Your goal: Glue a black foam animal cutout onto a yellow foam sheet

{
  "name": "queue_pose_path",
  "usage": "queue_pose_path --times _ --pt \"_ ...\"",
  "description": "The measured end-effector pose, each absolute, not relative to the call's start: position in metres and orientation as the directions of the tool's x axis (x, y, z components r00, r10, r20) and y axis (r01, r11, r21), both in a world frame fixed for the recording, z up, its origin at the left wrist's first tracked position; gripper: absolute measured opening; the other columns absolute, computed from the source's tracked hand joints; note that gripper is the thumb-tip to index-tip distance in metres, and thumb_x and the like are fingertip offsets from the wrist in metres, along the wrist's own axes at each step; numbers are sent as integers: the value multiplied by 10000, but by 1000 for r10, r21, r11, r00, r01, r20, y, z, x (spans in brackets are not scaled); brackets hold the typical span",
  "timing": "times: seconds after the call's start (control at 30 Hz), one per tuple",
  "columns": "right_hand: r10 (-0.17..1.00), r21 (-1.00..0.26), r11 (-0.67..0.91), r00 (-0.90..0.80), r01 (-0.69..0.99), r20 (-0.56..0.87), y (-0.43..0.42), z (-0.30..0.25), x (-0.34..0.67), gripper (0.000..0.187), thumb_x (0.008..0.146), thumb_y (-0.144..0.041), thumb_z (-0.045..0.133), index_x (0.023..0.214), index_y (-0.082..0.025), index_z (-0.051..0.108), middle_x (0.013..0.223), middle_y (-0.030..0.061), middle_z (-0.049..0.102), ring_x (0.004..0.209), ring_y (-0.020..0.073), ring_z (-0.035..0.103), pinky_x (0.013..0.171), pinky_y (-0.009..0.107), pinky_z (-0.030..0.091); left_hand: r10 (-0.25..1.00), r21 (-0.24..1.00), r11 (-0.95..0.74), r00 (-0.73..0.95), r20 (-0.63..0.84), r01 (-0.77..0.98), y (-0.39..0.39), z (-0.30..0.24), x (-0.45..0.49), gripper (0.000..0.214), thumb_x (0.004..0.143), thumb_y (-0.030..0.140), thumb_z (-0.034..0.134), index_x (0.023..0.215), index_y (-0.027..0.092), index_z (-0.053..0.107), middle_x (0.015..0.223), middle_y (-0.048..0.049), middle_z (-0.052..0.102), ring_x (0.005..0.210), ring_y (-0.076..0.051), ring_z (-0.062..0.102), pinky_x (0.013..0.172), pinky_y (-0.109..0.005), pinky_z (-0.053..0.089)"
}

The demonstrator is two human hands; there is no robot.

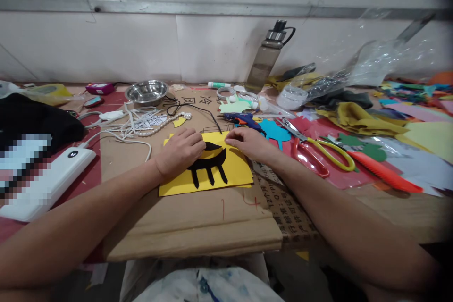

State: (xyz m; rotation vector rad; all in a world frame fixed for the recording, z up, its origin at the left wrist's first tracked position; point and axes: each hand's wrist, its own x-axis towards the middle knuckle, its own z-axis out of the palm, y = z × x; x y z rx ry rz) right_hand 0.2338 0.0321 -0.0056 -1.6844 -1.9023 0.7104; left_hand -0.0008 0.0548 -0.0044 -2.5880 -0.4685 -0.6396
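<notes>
L hand (181,147) is palm-down on the L part of the yellow paper (177,187), fingers bent + close together, tips by the pointed black piece (213,146); it rests on the sheet, but fingertips + thumb are mostly hidden from me, so can't tell if it's gripping anything. R hand (252,145) is at the sheet's upper R part, half curled, thumb tip + index tip close together, aimed in twd the L hand; can't tell if sth small is pinched there or if the tips press on the paper. Hands are apart, w/ the black pieces btwn them. Yellow paper lies flat on the cardboard (159,219), approx. centred in front of the person, another yellow edge showing under it. On it: a curved black piece (209,161) w/ 3 prongs pointing twd the person; the pointed one sits just beyond the curve, yellow showing btwn. Blue glue gun (243,120) lies just beyond R hand, blue cutout (276,133) near it. R side: scissors (300,136), one red + one yellow handle loop, then an orange tool (385,171). L side: white power bank (62,177), tangled white strings (132,125), bead string (164,126). Far side: steel bowl (147,99), tinted bottle (262,65) near the wall (106,47).
</notes>
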Motion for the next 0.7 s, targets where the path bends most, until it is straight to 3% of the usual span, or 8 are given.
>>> queue_pose_path --times 0.37,0.7 --pt "993 -672 104 -119 733 24 32 -7 236 141 851 -274 594 851 -164 682 862 51 685 792 165 586 684 267 421 132 -366 -848 821 555 383 57 -6 -5 208 938 158 494 737 175 545 769 -45 624 717 -170 481 692 -318 393" --pt "988 -684 128 -150 718 27 25 2 229 209 889 -308 530 852 -179 690 880 49 711 804 174 616 699 281 438 99 -328 -861 759 643 390 56 -5 -7 176 894 121 538 730 186 545 798 -52 627 755 -183 481 717 -345 374"
